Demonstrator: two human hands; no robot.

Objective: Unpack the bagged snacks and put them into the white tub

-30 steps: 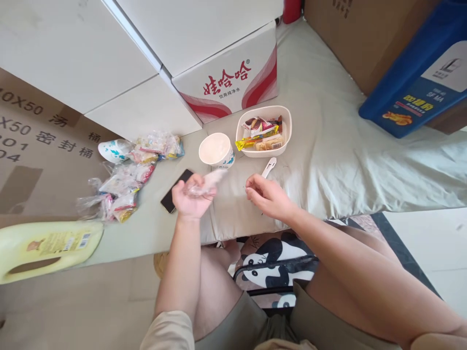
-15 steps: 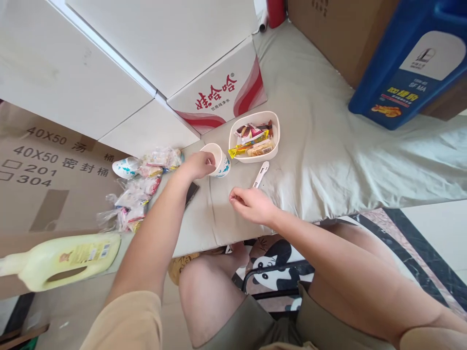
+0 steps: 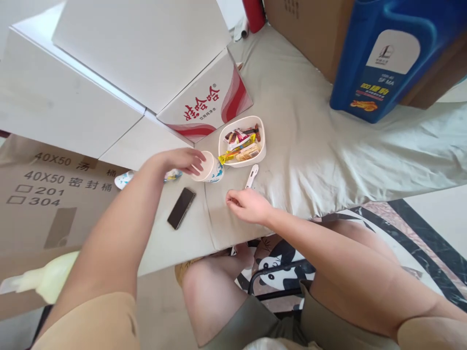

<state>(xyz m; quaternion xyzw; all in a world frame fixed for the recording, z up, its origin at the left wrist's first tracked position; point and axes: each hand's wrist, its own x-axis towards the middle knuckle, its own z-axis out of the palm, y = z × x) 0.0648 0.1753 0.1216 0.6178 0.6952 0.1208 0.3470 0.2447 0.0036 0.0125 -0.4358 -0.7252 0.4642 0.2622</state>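
My left hand (image 3: 184, 160) is at the white paper cup (image 3: 218, 172) with blue leaf prints, its fingers spread over the cup's mouth. Nothing shows between these fingers, and the cup's inside is partly hidden by them. The cup leans toward that hand. My right hand (image 3: 250, 204) hovers near the front of the cloth with fingers curled together; whether they pinch something small cannot be seen. Just beyond it lies a white box cutter (image 3: 251, 176). Behind stands a white plastic bowl (image 3: 263, 150) holding several wrapped snacks (image 3: 241, 143).
A black phone (image 3: 181, 208) lies left of centre. My left arm mostly covers the plastic-wrapped packets (image 3: 173, 175) and another paper cup (image 3: 124, 180). White boxes stand behind, a blue jug (image 3: 375, 73) at right, and a pale yellow bottle (image 3: 58, 277) at left.
My left hand carried a crumpled, whitish clear wrapper to the paper cup and now has its fingers spread there without it. The cup has tipped leftward. My right hand stays curled near the box cutter.
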